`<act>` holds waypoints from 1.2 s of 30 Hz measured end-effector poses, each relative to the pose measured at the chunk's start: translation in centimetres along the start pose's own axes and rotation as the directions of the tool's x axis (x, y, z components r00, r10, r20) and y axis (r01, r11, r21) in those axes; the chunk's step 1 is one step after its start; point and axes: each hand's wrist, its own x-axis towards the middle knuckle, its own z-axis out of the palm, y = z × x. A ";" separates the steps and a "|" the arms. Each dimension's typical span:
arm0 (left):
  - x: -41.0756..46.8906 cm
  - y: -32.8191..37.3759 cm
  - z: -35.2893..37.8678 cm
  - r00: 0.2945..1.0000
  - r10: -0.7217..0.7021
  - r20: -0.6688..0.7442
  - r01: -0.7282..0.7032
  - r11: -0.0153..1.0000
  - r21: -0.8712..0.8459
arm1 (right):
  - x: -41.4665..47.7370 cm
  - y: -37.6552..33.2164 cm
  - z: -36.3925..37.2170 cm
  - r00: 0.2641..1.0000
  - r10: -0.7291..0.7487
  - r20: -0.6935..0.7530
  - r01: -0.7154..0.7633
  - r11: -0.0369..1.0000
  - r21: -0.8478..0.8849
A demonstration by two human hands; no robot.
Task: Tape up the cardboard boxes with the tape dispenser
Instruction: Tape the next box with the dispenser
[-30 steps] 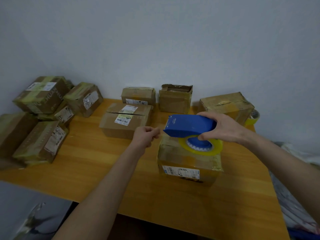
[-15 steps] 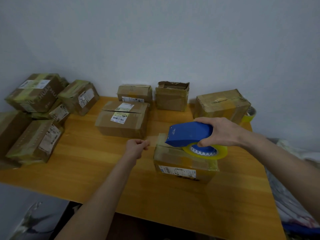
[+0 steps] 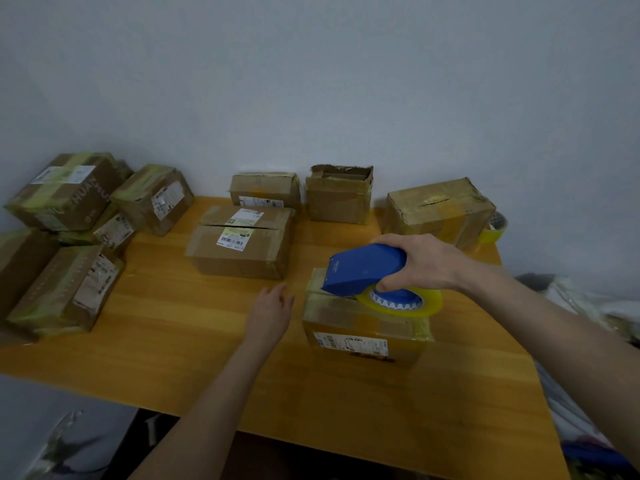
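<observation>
You are gripping the blue tape dispenser (image 3: 363,271) in your right hand (image 3: 426,263), its nose pointing left over the top of the small box (image 3: 363,344) that is sitting near the right edge of the bench (image 3: 173,323). The box's long axis is running left to right, so the pull is probably going rightward along it. Your left hand (image 3: 272,311) is hovering just beside the box's left end, fingers loose, holding nothing; of your 2 hands it is lying nearer for steadying that end.
</observation>
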 end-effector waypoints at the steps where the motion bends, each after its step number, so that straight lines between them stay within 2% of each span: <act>1: -0.8 0.4 -0.2 0.989 0.119 -0.085 -0.122 0.992 -0.035 | 0.1 0.0 -0.1 1.000 -0.002 -0.002 0.002 1.000 -0.001; 2: -1.5 0.8 -0.1 0.964 0.243 -0.111 -0.249 0.968 -0.040 | 0.1 0.0 -0.1 1.000 -0.005 0.001 0.005 1.000 -0.003; 3: -2.2 1.3 0.0 0.936 0.343 -0.077 -0.345 0.938 -0.017 | 0.1 0.0 -0.2 1.000 -0.009 0.004 0.009 1.000 -0.001; 5: -3.1 2.1 0.7 0.900 0.428 0.080 -0.434 0.897 0.083 | 0.0 0.0 -0.3 1.000 -0.019 0.006 0.019 1.000 0.004; 7: -3.2 2.3 1.4 0.893 0.403 0.201 -0.444 0.864 0.236 | 0.0 -0.1 -0.3 1.000 -0.020 0.019 0.020 1.000 0.007; 9: -3.0 2.3 1.7 0.896 0.386 0.221 -0.441 0.832 0.338 | 0.0 -0.3 -0.2 0.999 -0.025 0.032 0.025 1.000 -0.009; 15: -3.0 2.6 1.6 0.897 0.383 0.221 -0.440 0.823 0.361 | -0.4 0.4 -0.7 0.998 -0.031 0.056 0.032 0.999 -0.021; 21: -2.9 3.2 1.3 0.896 0.362 0.256 -0.442 0.768 0.463 | -3.4 4.9 -3.5 0.994 0.043 0.102 -0.049 0.997 0.056; 25: -3.2 3.7 1.3 0.897 0.376 0.231 -0.440 0.722 0.534 | -4.4 6.1 -3.2 0.987 0.082 0.137 -0.088 0.995 0.041; 31: -3.1 5.6 2.5 0.843 0.437 0.314 -0.538 0.662 0.521 | -3.6 6.1 -2.5 0.988 0.102 0.112 -0.098 0.994 -0.042; 36: -1.3 4.2 0.7 0.854 0.400 0.333 -0.521 0.660 0.542 | -3.7 5.5 -1.4 0.992 0.086 0.093 -0.085 0.996 -0.007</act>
